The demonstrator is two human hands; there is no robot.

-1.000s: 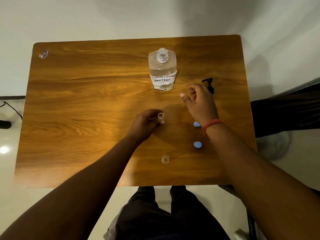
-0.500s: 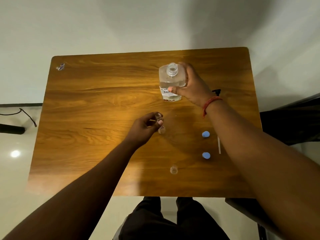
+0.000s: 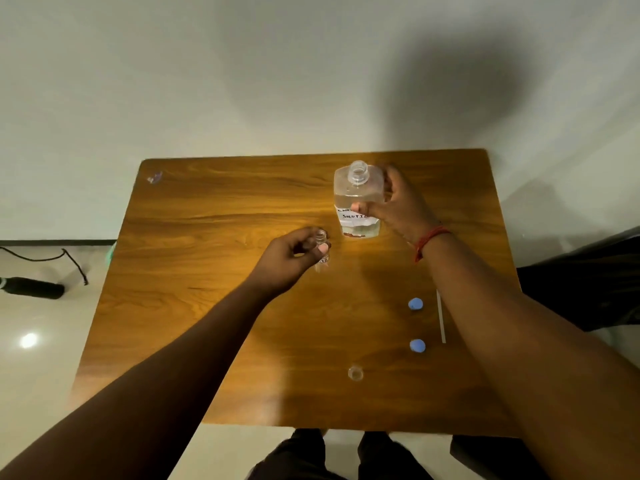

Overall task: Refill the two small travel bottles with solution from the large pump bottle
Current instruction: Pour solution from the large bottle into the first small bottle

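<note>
Looking like a plain room at home or a small office: sitting against a bare off-white wall, a small wood-grain laminate table; lying on glossy pale floor tiles, a black cable and a black cylindrical object.

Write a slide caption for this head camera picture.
Right hand grips the large bottle; left hand holds a small bottle.

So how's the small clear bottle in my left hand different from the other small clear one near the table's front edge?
The small clear bottle in the left hand is gripped by the left hand and sits beside the large clear labelled bottle; the small clear bottle near the front edge stands alone, untouched. The held one shows a label; none shows on the other. Both are uncapped.
</note>
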